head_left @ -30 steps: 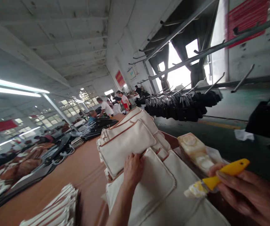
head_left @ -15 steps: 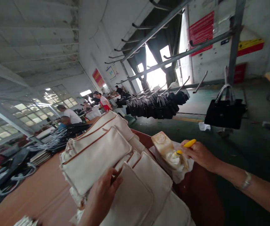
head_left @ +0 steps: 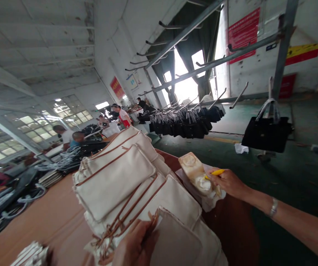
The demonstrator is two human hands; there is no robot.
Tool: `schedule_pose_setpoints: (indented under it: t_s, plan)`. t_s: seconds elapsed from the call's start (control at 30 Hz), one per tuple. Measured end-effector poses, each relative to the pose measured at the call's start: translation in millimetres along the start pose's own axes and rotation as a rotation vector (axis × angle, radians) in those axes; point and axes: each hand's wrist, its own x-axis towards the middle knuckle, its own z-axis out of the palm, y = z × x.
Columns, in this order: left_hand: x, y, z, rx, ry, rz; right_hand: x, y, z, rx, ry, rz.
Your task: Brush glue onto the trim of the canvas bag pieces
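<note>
My left hand (head_left: 138, 240) pinches the corner of a cream fabric piece (head_left: 175, 236) with brown trim, at the bottom centre. Under and behind it lies a pile of similar cream pieces (head_left: 117, 177) with brown edges and loose brown strips. My right hand (head_left: 228, 183) is closed around a yellow-handled tool (head_left: 217, 172), whose lower end is at a stained container (head_left: 190, 166) with whitish, glossy material in it. The container rests on white paper (head_left: 210, 203) at the table's right edge.
The brown table (head_left: 56, 218) holds a small cream stack (head_left: 31, 255) at the lower left and dark bags with grey handles (head_left: 64, 159) beyond. Black bags (head_left: 183, 123) hang from a metal rack, with a single black bag (head_left: 267, 131) at right. Several people are in the background.
My left hand has moved right and down with the fabric corner, uncovering brown strips on the pile. My right hand and the tool have shifted slightly left, and the tool lies flatter.
</note>
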Motion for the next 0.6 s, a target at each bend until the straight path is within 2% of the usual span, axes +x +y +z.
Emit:
schedule_pose_setpoints:
  t_s: [0.1,0.17,0.27,0.37,0.47,0.53,0.6]
  plan:
    - [-4,0,11.8,-0.121,0.029,-0.140,-19,-2,0,-0.003,-0.073,-0.093]
    - [-7,-2,16.8,-0.158,0.089,-0.156,-32,-2,0,-0.008,-0.119,-0.137]
    - [-12,-6,21.9,-0.009,0.193,-0.043,-43,-6,-6,-0.026,-0.120,-0.145]
    - [-18,-10,26.5,0.226,0.300,0.145,-45,-15,-12,-0.033,-0.017,-0.101]
    - [-27,-13,29.7,0.453,0.515,0.280,-43,-20,-15,-0.012,0.042,0.003]
    - [-37,-15,30.1,0.597,0.689,0.311,-42,-19,-16,0.002,0.043,0.071]
    - [-48,-16,29.1,0.685,0.802,0.300,-42,-16,-15,0.010,0.066,0.112]
